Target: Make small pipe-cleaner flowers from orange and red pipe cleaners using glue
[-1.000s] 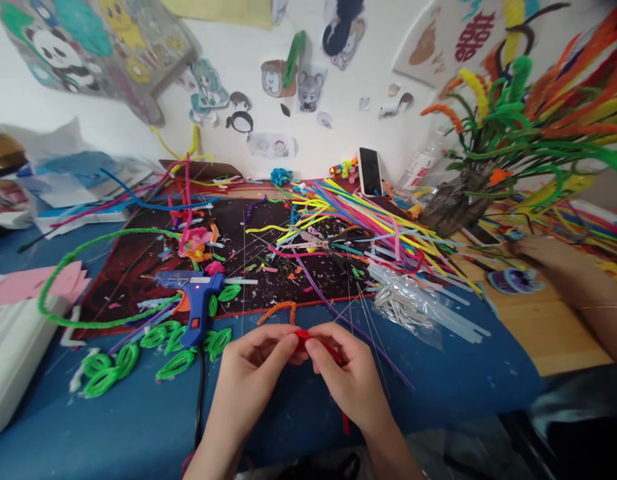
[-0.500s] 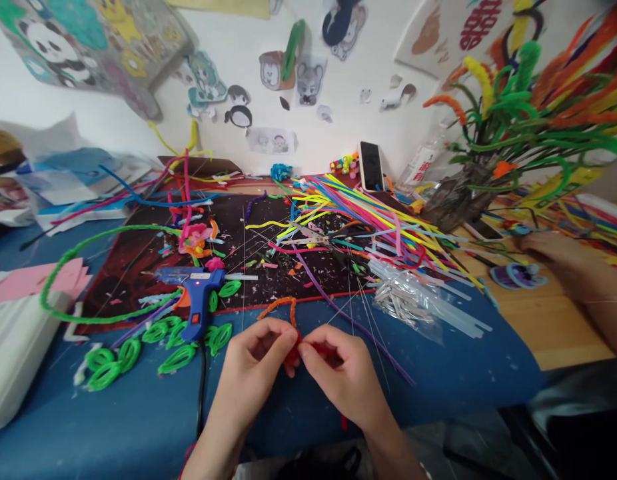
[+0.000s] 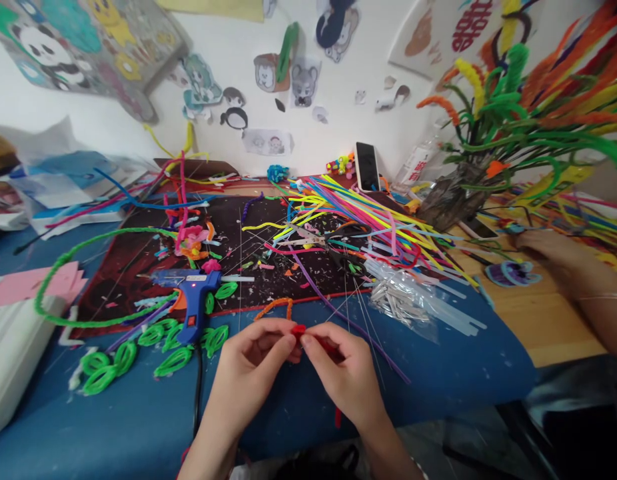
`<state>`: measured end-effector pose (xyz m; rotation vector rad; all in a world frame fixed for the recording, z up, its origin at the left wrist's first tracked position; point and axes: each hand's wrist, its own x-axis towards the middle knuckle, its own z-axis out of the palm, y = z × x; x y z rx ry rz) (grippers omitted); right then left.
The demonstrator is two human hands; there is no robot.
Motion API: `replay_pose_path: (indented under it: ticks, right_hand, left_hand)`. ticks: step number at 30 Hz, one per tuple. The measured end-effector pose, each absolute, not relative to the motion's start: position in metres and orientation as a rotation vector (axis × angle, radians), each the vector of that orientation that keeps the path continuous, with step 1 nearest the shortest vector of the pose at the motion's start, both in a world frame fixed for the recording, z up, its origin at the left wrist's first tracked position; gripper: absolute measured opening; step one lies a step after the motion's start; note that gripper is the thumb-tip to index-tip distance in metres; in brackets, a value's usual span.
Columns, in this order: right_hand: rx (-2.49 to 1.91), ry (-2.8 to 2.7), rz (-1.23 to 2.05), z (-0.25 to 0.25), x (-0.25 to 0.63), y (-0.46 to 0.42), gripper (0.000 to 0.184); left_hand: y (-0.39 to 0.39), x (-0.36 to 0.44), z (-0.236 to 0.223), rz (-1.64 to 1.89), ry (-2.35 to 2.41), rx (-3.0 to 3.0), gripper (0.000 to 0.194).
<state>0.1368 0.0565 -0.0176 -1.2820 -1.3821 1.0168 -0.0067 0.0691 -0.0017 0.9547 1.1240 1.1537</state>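
Observation:
Between the fingertips of my left hand point(image 3: 266, 357) and my right hand point(image 3: 336, 363) a red pipe cleaner point(image 3: 298, 329) is pinched, with a small bent part showing above the thumbs. Its red tail hangs below my right hand; the rest is hidden in my fingers. Just beyond my hands lies a bent orange pipe cleaner point(image 3: 274, 308). To the left rests a blue hot glue gun point(image 3: 196, 300) with a glue stick in its back. Green looped pipe-cleaner leaves point(image 3: 102, 368) lie around it. A purple pipe cleaner point(image 3: 356, 327) stretches past my right hand.
Scissors point(image 3: 313, 239) and a bundle of coloured pipe cleaners point(image 3: 368, 213) lie on a dark mat. A clear bag of white sticks point(image 3: 396, 300) sits to the right. A phone point(image 3: 367, 167) leans on the wall. At far right is another person's arm point(image 3: 568, 267).
The bent red part now shows higher between my thumbs, where it was mostly covered before. Both hands keep their pinch. The whole view has shifted slightly.

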Motion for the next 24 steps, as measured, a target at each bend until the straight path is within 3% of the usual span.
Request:
replay_pose_path:
  ticks: [24]
  right_hand:
    - [-1.272,-1.376,0.876,-0.0205,0.1376,0.0577,0.005]
  left_hand:
    - [0.0690,-0.0074,-0.0079,1.130,1.214,1.035,0.005]
